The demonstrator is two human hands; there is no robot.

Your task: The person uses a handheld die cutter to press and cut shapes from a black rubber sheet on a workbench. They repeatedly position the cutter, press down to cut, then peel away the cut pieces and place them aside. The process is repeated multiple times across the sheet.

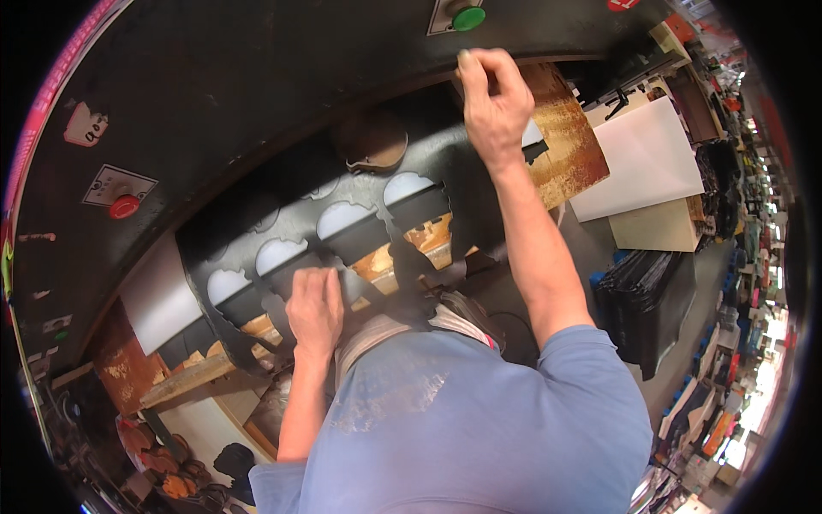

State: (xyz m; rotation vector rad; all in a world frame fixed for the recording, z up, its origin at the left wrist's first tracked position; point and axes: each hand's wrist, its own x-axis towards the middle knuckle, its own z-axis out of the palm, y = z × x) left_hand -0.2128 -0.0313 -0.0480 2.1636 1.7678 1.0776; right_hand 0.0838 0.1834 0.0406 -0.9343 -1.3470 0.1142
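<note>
A black sheet with a row of curved cut-outs lies across the machine bed, white and worn wood showing through the holes. My left hand is closed at the sheet's near edge, its fingers bent down over the black material. A curved cutting die rests on the sheet's far part, under the dark machine head. My right hand is raised at the front of that head, below the green button. Its fingers are curled with thumb and forefinger together, and nothing shows in them.
A red button sits on the machine's left front. White sheets lie at the left and right. A stack of black pieces stands right, beside the aisle. Round brown items fill the lower left, below a wooden bar.
</note>
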